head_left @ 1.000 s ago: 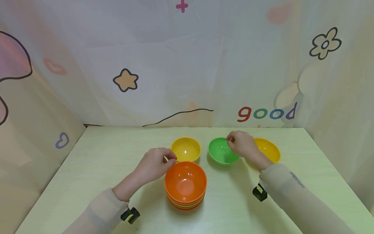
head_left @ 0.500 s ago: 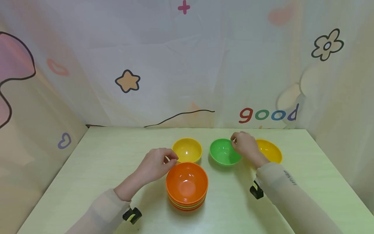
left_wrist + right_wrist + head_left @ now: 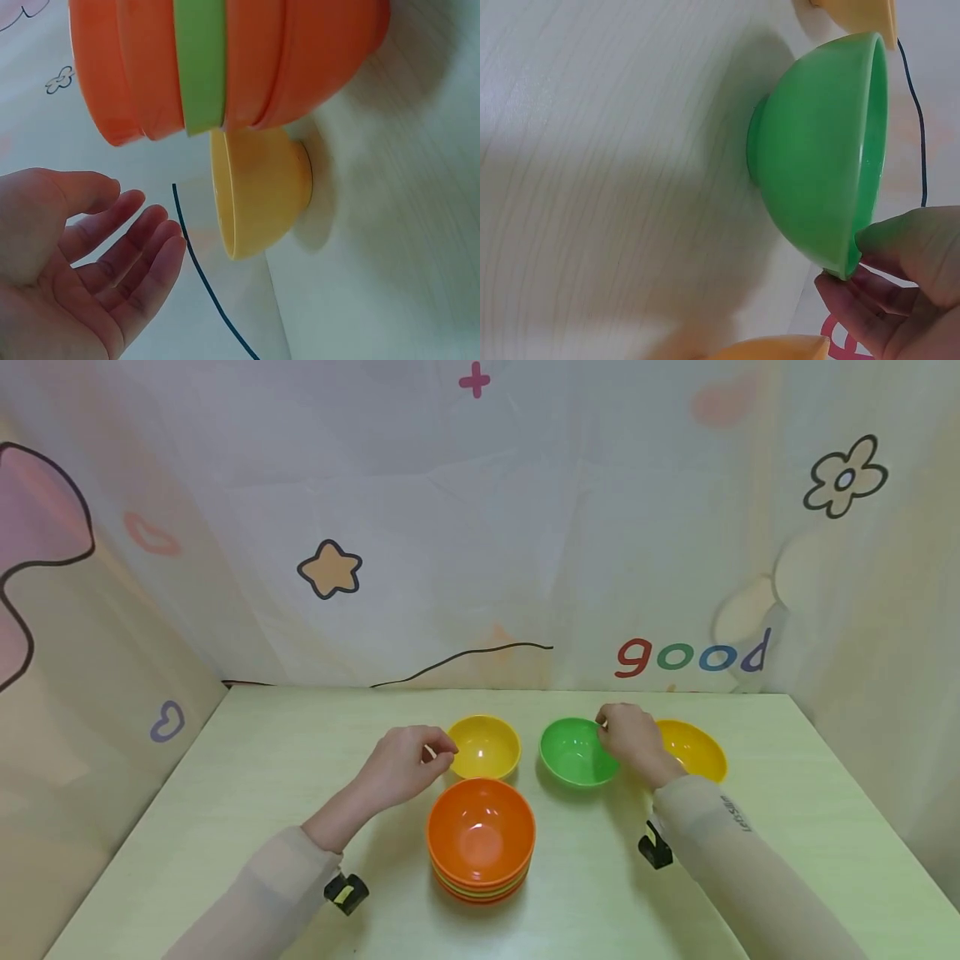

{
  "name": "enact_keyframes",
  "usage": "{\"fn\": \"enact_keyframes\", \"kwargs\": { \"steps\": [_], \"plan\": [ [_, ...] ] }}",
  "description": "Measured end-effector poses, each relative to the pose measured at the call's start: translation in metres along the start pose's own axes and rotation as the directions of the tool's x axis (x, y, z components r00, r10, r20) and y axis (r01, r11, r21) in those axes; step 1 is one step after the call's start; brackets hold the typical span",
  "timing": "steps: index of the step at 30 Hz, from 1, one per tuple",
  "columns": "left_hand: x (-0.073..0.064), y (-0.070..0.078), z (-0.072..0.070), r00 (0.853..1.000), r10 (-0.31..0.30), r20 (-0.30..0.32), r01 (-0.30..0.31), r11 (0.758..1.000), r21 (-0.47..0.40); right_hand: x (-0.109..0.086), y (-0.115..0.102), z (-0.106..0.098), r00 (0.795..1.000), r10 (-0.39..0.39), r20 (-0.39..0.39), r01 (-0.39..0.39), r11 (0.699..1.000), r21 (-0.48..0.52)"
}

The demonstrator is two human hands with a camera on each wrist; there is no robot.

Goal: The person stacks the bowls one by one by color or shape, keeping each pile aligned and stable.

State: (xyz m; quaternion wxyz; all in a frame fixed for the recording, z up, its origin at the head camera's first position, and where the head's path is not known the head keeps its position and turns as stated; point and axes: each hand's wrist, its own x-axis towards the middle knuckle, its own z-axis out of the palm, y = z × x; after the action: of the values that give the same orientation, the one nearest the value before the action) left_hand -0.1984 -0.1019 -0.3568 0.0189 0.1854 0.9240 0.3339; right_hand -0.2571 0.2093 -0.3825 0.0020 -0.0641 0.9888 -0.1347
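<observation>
My right hand [image 3: 632, 739] pinches the right rim of a green bowl [image 3: 810, 150], thumb inside and fingertips outside. Whether that bowl's foot touches the table is hard to tell. In the head view, my left hand [image 3: 405, 764] is by the left rim of a yellow bowl [image 3: 484, 750]. The left wrist view shows the fingers of this hand [image 3: 97, 255] loosely bent, holding nothing and apart from the yellow bowl [image 3: 266, 191]. Closer to me stands a stack of bowls [image 3: 481, 835], orange on top with a green one among the orange ones.
Another yellow bowl [image 3: 690, 750] stands to the right of the green one, partly hidden by my right hand. A pale wood-grain table [image 3: 247, 777] carries everything. Behind it hangs a printed cloth [image 3: 450, 568] with drawings and the word "good".
My left hand has moved slightly forward, from above the stack's edge to beside the yellow bowl. The right hand has shifted a little right onto the green bowl's rim.
</observation>
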Motion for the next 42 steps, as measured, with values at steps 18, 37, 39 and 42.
{"fn": "enact_keyframes", "kwargs": {
  "steps": [18,37,39,42],
  "plan": [
    [0.009,-0.009,0.001,0.999,-0.026,0.039,0.026,1.000,0.002,0.000,0.006,0.001,0.999,0.020,0.035,-0.020,1.000,0.006],
    [0.013,-0.005,-0.003,0.999,-0.020,0.043,0.019,1.000,0.018,-0.003,-0.001,-0.012,0.999,0.000,0.049,-0.002,0.999,0.039],
    [0.013,-0.004,-0.004,0.999,-0.011,0.037,0.010,1.000,0.022,-0.003,-0.004,-0.015,0.999,-0.011,0.038,0.009,0.999,0.042],
    [0.015,-0.003,-0.004,1.000,0.001,0.029,-0.002,1.000,0.029,-0.004,-0.009,-0.020,0.999,-0.051,0.011,0.051,0.998,0.038]
  ]
}}
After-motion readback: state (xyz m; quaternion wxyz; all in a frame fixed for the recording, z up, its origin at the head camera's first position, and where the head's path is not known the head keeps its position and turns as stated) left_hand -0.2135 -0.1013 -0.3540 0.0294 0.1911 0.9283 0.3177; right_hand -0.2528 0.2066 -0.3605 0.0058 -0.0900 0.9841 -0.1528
